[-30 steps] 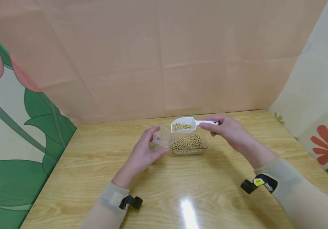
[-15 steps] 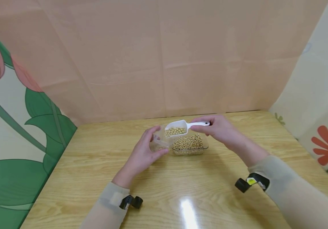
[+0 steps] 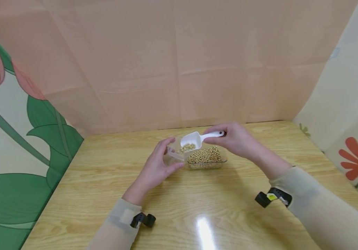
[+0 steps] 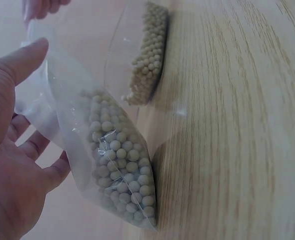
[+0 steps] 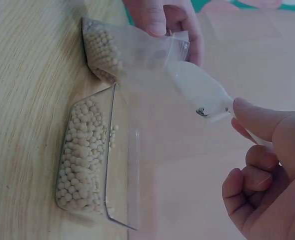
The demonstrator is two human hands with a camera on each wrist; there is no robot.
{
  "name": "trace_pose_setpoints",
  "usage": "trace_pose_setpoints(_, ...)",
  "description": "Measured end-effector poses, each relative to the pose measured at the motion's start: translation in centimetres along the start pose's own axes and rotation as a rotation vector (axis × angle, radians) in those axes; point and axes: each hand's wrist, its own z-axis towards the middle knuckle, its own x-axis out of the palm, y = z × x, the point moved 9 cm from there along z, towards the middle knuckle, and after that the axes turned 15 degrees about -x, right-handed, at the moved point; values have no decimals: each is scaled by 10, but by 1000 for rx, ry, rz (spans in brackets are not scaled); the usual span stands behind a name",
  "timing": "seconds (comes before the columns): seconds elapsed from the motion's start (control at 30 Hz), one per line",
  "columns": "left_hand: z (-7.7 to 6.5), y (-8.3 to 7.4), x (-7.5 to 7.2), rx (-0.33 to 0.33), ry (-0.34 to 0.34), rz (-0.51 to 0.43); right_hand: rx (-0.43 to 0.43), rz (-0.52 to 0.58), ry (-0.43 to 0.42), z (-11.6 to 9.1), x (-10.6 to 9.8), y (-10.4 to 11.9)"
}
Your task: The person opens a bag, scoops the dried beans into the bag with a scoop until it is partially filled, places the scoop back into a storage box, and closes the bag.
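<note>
My left hand [image 3: 155,169] holds the mouth of a clear zip bag [image 4: 112,165] apart with thumb and fingers. Round beige beans, like soybeans, fill the bag's lower part, and it stands on the table. With my right hand [image 3: 236,140] I pinch the handle of a white scoop [image 3: 191,139]. The scoop's front edge dips into the bag's mouth, tilted down to the left, with some beans near its lip. Below the scoop sits a clear rectangular container [image 5: 107,165] of the same beans, just right of the bag.
The wooden table [image 3: 210,205] runs back to a pink-covered wall [image 3: 179,69]. Floral panels stand at the left [image 3: 50,125] and right [image 3: 338,114]. A camera is strapped to each wrist.
My right hand has moved the scoop left from above the container to the bag's mouth and tipped it. Fewer beans show in the scoop. The left hand has stayed put.
</note>
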Motion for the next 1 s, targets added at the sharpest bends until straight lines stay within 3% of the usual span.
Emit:
trace_pose_setpoints(0.37,2,2,-1,-17,5,-22,-90,-140,-17,6,-3,22)
trace_pose_setpoints(0.67,2,1,1,6,1,-23,-66,-73,-46,-2,-12,15)
trace_pose_setpoints(1.0,1,0,-1,-17,9,-18,46,9,-98,-22,-33,-12)
